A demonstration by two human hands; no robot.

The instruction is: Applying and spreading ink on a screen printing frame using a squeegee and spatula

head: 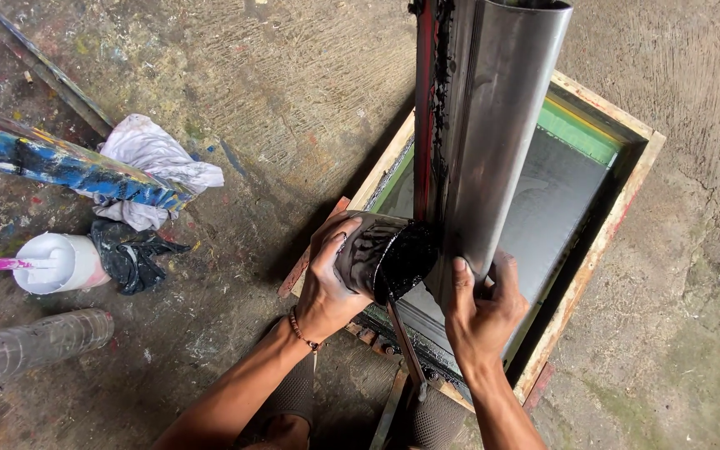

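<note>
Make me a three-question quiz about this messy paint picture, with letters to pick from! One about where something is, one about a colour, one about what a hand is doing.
1. Where is the white cloth?
A. on the floor, left of the wooden frame
B. inside the frame
C. over the metal trough

2. What colour is the stuff in the tilted cup?
A. yellow
B. black
C. pink

3. What is the right hand doing?
A. resting flat on the floor
B. holding a bottle
C. gripping the metal trough

Answers:
1 A, the white cloth lies on the floor away from the wooden frame.
2 B, the cup in the left hand shows glossy black.
3 C, the right hand wraps the lower end of the metal trough.
</note>
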